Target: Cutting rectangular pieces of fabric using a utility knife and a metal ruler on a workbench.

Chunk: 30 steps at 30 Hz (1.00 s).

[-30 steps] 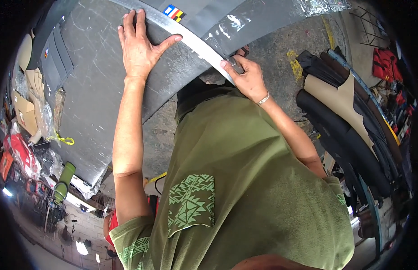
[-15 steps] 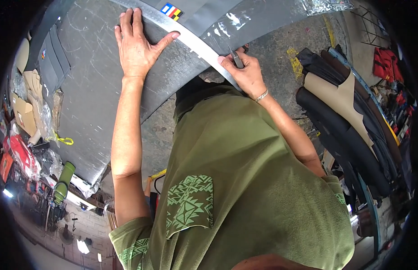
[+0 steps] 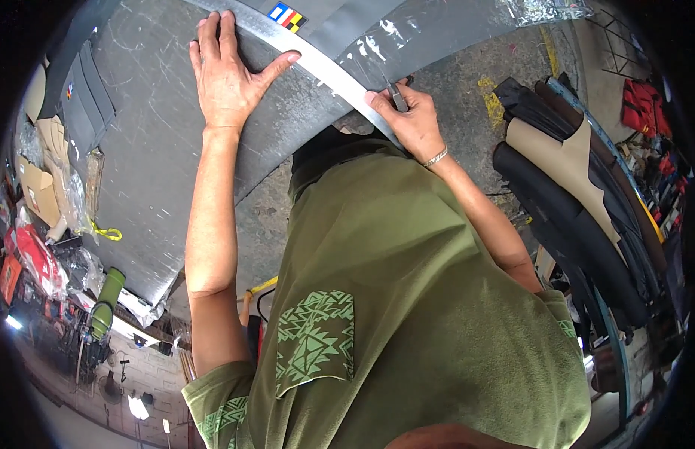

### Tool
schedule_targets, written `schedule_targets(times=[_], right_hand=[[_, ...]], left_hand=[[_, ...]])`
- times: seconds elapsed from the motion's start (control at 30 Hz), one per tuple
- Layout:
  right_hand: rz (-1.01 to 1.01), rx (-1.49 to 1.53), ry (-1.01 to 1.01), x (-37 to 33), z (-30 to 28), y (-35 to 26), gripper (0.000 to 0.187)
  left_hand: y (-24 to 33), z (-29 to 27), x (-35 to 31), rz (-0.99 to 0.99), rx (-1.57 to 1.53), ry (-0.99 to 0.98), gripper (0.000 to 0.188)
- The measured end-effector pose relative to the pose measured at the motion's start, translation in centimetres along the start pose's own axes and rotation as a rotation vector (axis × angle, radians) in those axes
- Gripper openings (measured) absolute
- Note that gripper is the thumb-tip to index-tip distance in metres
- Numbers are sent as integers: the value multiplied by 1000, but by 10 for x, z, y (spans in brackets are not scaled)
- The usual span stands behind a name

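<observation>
Along the straightedge (image 3: 329, 72), the left hand (image 3: 226, 88) splays, grip released; the right hand (image 3: 418, 126) clasps a tool (image 3: 397, 98).

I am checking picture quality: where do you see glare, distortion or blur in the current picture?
Head view: white glare patches on the glossy dark sheet; head view: lower-left lamp burns out to white; head view: pale strip bows, probably from the fisheye; head view: left hand and right hand fairly sharp.

Beat-up dark grey tabletop (image 3: 149, 161) has a smooth grey sheet (image 3: 340, 19), long silvery metal straightedge (image 3: 329, 72) and flat grey panels (image 3: 92, 101).
</observation>
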State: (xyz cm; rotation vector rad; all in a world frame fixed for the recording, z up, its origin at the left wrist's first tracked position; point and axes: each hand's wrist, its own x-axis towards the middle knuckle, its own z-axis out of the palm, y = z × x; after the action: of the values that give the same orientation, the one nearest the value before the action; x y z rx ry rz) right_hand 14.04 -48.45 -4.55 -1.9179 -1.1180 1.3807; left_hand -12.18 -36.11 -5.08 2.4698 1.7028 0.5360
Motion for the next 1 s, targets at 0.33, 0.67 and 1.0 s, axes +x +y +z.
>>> schedule_targets(times=[0.33,0.67,1.0], right_hand=[[4,-35,6,2,2,7,31],[-109,-40,74,3,7,20,40],[-109,7,56,1,6,11,27]], left_hand=[[5,-5,1,-12,18,-13,111],[3,-1,-1,-36,3,-16,117],[1,-1,-1,-72,-17,-35,112]])
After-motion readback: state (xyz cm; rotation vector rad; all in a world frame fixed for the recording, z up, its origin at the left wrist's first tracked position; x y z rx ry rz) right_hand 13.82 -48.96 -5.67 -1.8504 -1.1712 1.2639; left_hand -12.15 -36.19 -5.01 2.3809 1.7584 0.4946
